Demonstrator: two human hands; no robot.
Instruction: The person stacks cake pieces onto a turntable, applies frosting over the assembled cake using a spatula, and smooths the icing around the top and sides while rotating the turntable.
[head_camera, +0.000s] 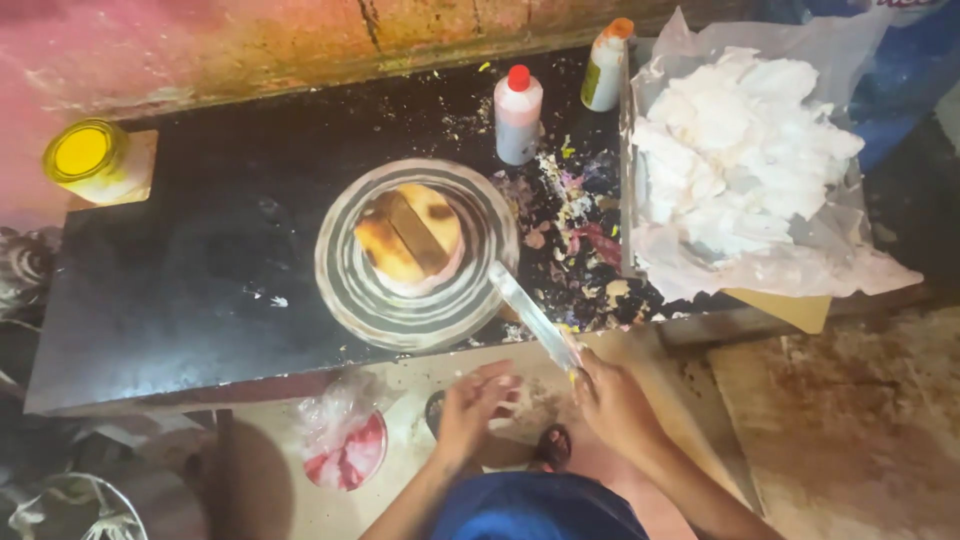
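Two bare hands show at the bottom middle of the view, just off the near edge of a low black table (180, 290). One of them, the right hand (612, 405), is closed around the near end of a long, flat, pale strip (532, 318) smeared with paint. This strip slants up and to the left, and its far end reaches the rim of a round spinning disc (345, 275) near the table's middle. The left hand (472, 405) hangs just beside the right one with its fingers (497, 381) loosely curled and slightly spread, gripping nothing; its fingertips come near the strip's held end, but whether they touch it cannot be told.

On the disc, blurred into grey and white rings, sits a round piece (410, 238) coloured yellow, orange and brown, with a darker band across it.

Toward the table's far edge stand a squeeze bottle with a red cap (518, 118) and, to its right, a bottle with an orange cap (605, 68). Dried paint splatters (575, 225) cover the tabletop right of the disc. At the right end lies a heap of white crumpled tissue (740, 140) on clear plastic sheet. At the far left corner a yellow-lidded jar (88, 155) rests on a small board. Below the near edge, on the floor, a plastic bag with red and white contents (345, 445) lies.
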